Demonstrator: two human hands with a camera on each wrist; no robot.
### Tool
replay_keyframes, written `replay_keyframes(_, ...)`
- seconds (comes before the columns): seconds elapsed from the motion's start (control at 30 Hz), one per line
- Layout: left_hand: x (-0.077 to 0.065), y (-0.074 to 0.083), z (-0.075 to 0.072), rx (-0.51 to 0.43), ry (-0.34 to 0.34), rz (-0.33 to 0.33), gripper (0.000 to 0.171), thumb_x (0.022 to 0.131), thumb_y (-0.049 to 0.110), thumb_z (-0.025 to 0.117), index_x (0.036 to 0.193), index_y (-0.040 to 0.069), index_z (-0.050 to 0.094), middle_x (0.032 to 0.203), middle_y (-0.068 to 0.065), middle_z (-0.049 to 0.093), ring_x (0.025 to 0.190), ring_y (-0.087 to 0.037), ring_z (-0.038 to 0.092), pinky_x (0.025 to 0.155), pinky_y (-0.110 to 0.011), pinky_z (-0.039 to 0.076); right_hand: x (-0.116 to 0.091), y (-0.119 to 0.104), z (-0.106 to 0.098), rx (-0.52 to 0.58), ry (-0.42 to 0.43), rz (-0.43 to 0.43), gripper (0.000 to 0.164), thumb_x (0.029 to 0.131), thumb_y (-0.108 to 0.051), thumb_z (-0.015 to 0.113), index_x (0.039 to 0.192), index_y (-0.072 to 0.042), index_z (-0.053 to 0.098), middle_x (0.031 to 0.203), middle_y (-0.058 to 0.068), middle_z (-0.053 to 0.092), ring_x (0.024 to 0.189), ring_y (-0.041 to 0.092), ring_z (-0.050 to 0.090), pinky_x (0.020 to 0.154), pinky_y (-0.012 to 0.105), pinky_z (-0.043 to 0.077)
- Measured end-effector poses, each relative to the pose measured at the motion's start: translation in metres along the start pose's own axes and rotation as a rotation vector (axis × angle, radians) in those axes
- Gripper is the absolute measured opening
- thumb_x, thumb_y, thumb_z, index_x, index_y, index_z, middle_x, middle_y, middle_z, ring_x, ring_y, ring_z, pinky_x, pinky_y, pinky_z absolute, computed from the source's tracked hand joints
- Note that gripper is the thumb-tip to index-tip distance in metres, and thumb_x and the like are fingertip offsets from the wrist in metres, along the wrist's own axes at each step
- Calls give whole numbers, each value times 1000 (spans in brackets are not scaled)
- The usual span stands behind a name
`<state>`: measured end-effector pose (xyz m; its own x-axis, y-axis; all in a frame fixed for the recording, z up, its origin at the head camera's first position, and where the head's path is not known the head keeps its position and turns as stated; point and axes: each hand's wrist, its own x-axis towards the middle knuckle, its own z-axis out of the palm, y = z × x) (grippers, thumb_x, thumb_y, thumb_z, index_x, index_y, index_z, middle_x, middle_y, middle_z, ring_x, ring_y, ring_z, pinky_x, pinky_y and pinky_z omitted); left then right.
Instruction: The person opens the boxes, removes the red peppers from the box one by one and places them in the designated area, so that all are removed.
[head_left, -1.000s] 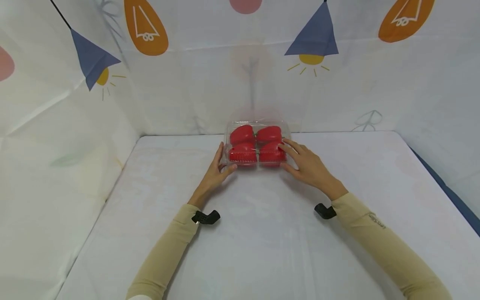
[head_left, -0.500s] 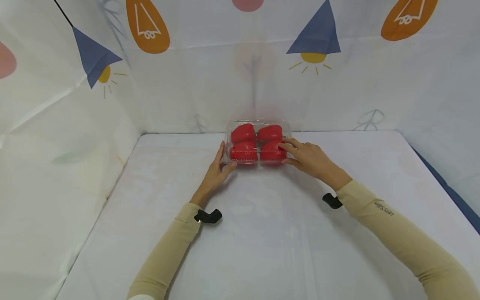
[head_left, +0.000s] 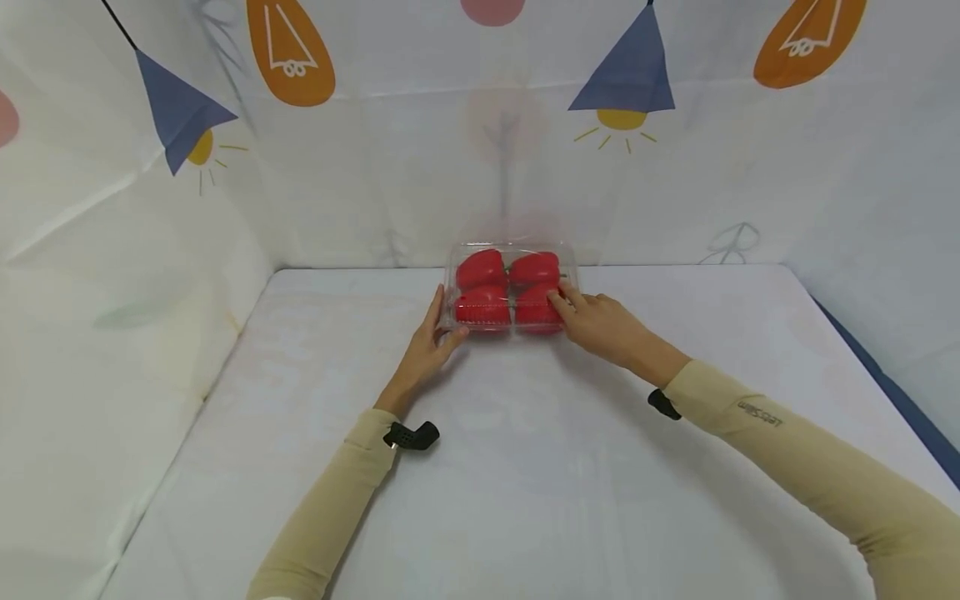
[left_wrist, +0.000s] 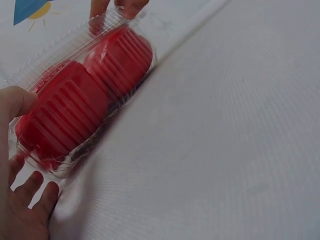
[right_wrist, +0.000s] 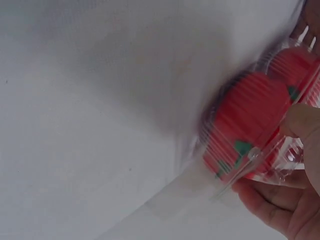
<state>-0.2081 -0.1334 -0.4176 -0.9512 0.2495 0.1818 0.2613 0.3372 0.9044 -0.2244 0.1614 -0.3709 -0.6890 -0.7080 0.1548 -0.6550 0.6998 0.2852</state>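
A clear plastic clamshell box (head_left: pixel 512 247) with several red bell peppers (head_left: pixel 482 308) inside stands at the far edge of the white table. My left hand (head_left: pixel 422 357) rests at its left side, fingers straight and spread. In the left wrist view the left thumb (left_wrist: pixel 22 101) touches the ribbed plastic, while the other fingers (left_wrist: pixel 31 186) lie beside the box's end. At the front right corner, my right hand (head_left: pixel 603 332) pinches the lid edge. Close up, the right thumb (right_wrist: pixel 301 120) is on top of the rim with fingers underneath; green stems (right_wrist: pixel 242 147) show through the plastic.
A white cloth wall (head_left: pixel 360 192) printed with lamps and bulbs rises right behind the box. Another cloth side (head_left: pixel 112 275) borders the white table (head_left: pixel 495 467) on the left. Black wrist cameras (head_left: pixel 411 435) sit on both sleeved forearms.
My right hand has moved in over the box's right front corner, its spread fingers closing into a pinch on the lid edge. The left hand and the box have stayed put.
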Motion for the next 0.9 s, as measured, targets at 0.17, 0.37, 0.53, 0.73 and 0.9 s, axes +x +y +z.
replay_keyframes(0.17,-1,-3,-1,-21,1,11,80,93,13,59,151,3,5,158,-16,16,144,-31,22,109,-44,36,2,-7,5,-24,57,23,50,88,-13,64,131,6,45,132,28,52,87,34,69,67,42,55)
replay_keyframes(0.37,4,-21,2,-29,16,26,82,92,17,60,152,8,5,158,-10,17,144,-27,24,109,-42,37,2,-12,7,-1,95,79,44,88,-9,62,127,4,45,132,26,53,87,35,68,67,43,52)
replay_keyframes(0.53,11,-40,5,-9,39,47,82,92,19,61,153,16,6,158,-3,20,144,-21,25,108,-40,38,-1,-13,8,-8,114,94,46,87,-4,64,128,4,45,133,25,53,87,35,67,67,41,51)
replay_keyframes(0.73,9,-38,5,-21,32,27,83,92,20,61,153,18,5,159,-3,18,144,-20,24,109,-38,37,-2,-13,10,-3,132,99,49,84,-6,68,127,3,45,133,24,54,85,34,67,67,41,51)
replay_keyframes(0.9,3,-20,0,-59,11,26,82,92,14,60,152,7,5,158,-14,13,144,-29,21,109,-43,36,-3,-11,12,6,172,88,50,82,-7,70,125,1,46,131,23,55,83,34,67,65,39,50)
